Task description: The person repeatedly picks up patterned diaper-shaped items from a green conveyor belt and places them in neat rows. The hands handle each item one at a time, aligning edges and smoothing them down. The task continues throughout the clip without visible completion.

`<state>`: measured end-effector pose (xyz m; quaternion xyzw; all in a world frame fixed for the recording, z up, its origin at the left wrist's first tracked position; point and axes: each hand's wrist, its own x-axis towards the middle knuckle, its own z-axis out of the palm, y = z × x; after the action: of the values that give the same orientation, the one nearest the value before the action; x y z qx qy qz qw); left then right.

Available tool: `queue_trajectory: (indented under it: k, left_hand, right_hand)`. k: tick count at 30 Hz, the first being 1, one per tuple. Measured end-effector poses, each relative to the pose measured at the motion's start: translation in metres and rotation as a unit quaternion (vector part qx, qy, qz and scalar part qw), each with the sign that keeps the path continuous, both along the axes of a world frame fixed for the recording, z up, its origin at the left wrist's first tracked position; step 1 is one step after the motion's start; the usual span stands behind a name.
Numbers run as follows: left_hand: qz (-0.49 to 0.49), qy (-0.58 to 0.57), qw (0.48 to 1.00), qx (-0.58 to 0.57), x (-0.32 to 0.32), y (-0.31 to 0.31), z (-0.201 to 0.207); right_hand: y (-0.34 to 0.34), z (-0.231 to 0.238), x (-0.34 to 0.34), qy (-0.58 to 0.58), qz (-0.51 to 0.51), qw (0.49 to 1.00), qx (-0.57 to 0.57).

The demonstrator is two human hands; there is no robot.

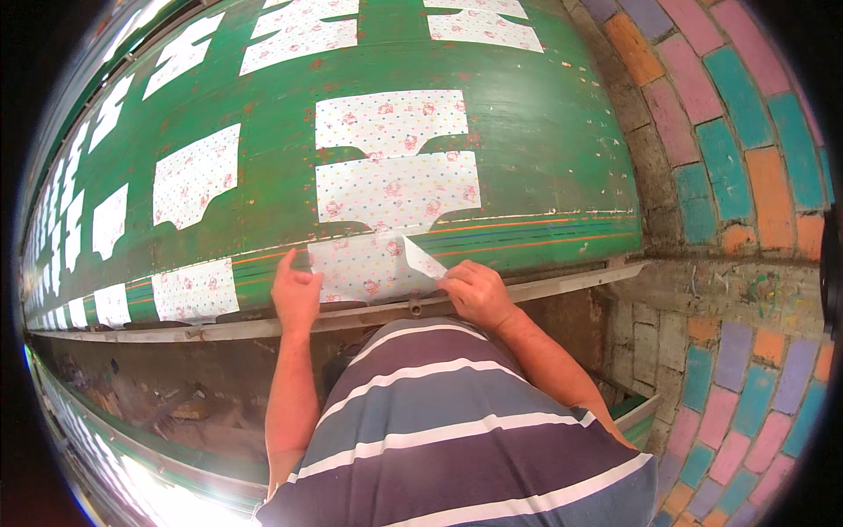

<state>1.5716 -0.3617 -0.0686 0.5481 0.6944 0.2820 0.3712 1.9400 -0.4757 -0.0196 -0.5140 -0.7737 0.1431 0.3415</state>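
A white cut fabric piece [356, 268] with small coloured dots and pink figures lies at the near edge of the long green table [553, 132], right in front of me. My right hand [477, 292] pinches its right corner, which is lifted and folded back so the underside shows. At the piece's left edge is my left hand [297, 294], fingers apart, its thumb beside the fabric. Just beyond lie two more pieces of the same print, a nearer one [395, 189] and a farther one [386, 119], flat on the green surface.
Several matching pieces, such as one to the left [198, 176], lie in rows along the table. A metal rail [544, 288] with a small knob [415, 307] runs along its near edge. Coloured paving bricks [729, 114] cover the floor at right. Another table [114, 457] stands at lower left.
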Motion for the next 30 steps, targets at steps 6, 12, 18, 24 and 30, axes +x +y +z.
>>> queue_trajectory:
  k: [6,12,18,24,30]
  left_hand:
    - [-0.014,0.02,1.0,0.006,-0.001,-0.001,0.001]
    - [-0.006,0.003,1.0,0.006,-0.001,0.0,0.0]
    - [-0.005,-0.015,1.0,0.001,-0.002,0.0,0.0]
    - [-0.01,0.0,1.0,0.004,-0.003,0.001,-0.002]
    - [-0.001,-0.023,1.0,-0.006,-0.002,0.001,-0.003]
  right_hand:
    - [0.015,-0.016,0.015,0.043,-0.189,0.977,-0.086]
    - [0.018,-0.019,0.027,0.068,-0.185,0.962,-0.191]
    - [0.019,-0.023,0.026,0.07,-0.192,0.966,-0.155]
    - [0.015,-0.021,0.022,0.013,-0.178,0.982,-0.061]
    - [0.008,-0.015,0.02,-0.061,-0.085,0.994,0.035]
